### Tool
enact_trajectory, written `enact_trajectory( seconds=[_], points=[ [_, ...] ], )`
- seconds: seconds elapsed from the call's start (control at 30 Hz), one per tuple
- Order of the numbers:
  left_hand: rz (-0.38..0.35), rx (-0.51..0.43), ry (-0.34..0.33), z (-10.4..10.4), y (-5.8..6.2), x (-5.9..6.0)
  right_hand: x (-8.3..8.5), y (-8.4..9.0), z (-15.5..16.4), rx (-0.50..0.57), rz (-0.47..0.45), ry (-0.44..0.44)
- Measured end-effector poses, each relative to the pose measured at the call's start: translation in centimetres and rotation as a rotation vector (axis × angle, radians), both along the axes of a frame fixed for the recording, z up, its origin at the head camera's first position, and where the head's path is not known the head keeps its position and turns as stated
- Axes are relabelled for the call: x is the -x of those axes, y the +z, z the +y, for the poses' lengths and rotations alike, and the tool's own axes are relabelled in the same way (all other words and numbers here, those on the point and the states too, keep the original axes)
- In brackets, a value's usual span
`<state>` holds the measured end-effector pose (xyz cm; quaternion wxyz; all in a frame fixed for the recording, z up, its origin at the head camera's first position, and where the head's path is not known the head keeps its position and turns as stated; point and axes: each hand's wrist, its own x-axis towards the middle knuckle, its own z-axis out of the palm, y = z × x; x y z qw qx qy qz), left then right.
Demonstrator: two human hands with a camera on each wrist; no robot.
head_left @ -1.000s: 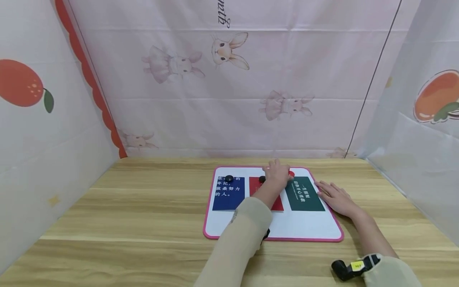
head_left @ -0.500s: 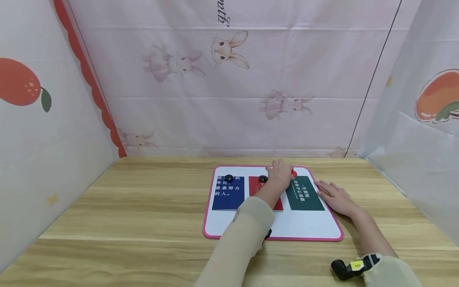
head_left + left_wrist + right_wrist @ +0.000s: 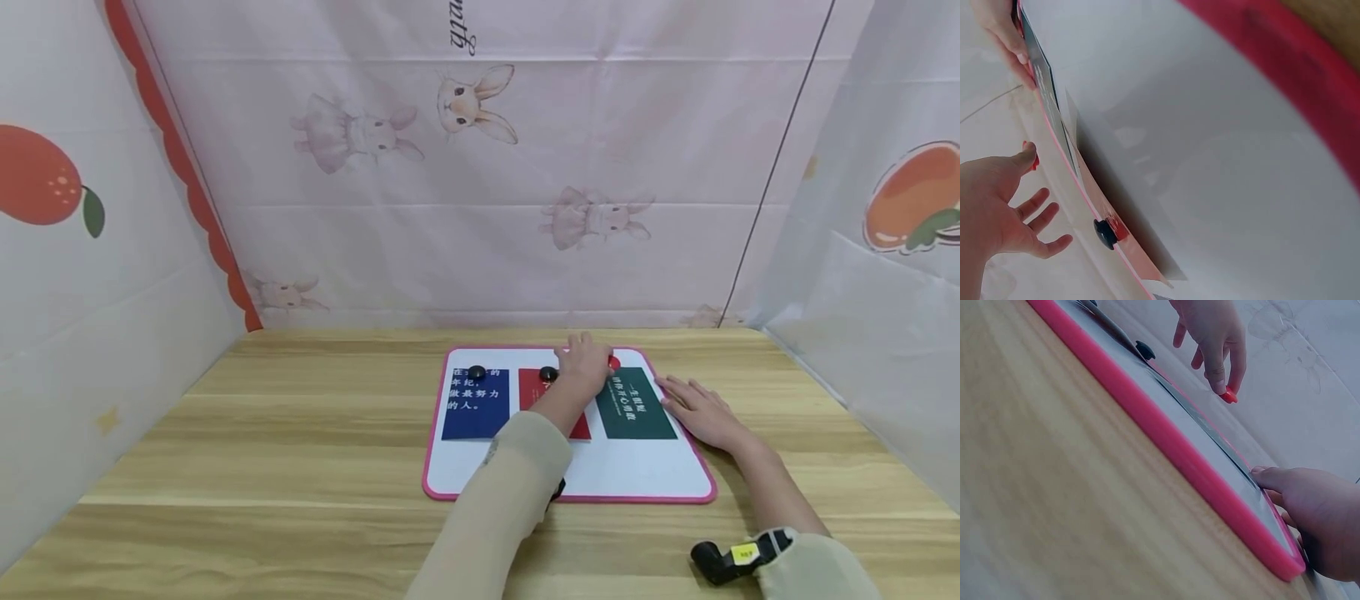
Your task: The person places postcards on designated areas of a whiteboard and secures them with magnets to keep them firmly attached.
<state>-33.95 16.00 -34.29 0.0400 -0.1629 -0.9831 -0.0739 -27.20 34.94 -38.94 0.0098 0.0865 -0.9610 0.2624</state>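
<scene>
My left hand (image 3: 583,365) reaches over the top of a pink-rimmed whiteboard (image 3: 585,475), pinching a small red magnet (image 3: 1229,395) between thumb and finger. The magnet is held right by the top edge of a dark green card (image 3: 639,404); the other fingers are spread. My right hand (image 3: 701,412) rests along the board's right edge, its fingers extended and its thumb (image 3: 1263,470) by the green card. A red card (image 3: 534,390) lies in the middle, partly hidden by my left forearm, with a black magnet (image 3: 548,374) at its top.
On the board's left lies a blue card (image 3: 474,421) with white writing and a black magnet (image 3: 476,372) at its top. The board sits on a wood-grain table (image 3: 262,450). Printed curtains (image 3: 375,250) enclose the back and sides.
My left hand has shifted slightly to the right with the red magnet, near the green card's top. The right hand stays on the board's edge.
</scene>
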Motion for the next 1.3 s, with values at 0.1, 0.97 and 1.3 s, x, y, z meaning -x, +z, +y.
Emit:
enact_trajectory(
  seconds=[0.1,0.97,1.3],
  points=[
    [-0.002,0.009,0.004,0.2,-0.1,0.2,0.0,0.1,0.1,0.003,0.002,0.000],
    [0.016,0.244,0.012,1.6,-0.9,0.8,-0.1,0.2,-0.4,0.000,0.012,-0.021],
    [0.007,0.237,-0.011,2.1,-1.3,0.9,-0.3,0.2,-0.2,0.005,0.006,-0.030]
  ],
)
